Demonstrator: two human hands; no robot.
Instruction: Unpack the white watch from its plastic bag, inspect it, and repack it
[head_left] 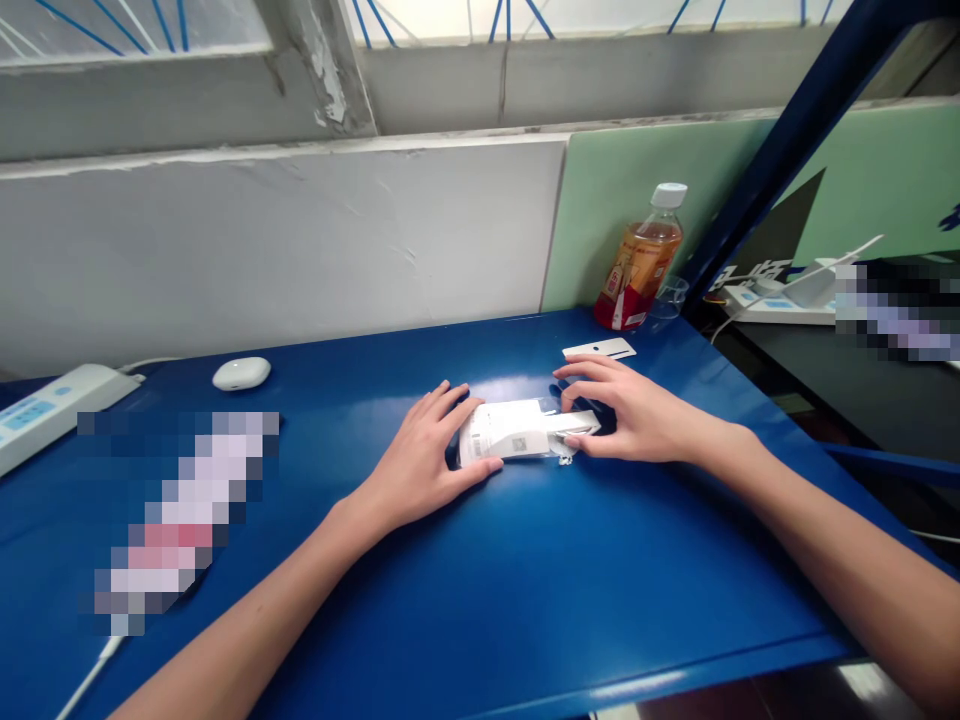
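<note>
A clear plastic packet with a white printed label lies on the blue desk. My left hand grips its left end, with the thumb along the near edge and the fingers at the far edge. At the packet's right end, my right hand has thumb and fingers around a narrow white folded piece. That piece lies partly over or inside the packet's opening; which of these I cannot tell. Just beyond my right hand is a flat white card with a dark dot and a slot.
A bottle of amber drink stands at the back right beside a clear cup. At the left are a white earbud case, a power strip and a blurred-out device on a cable. The blue desk ends at the front.
</note>
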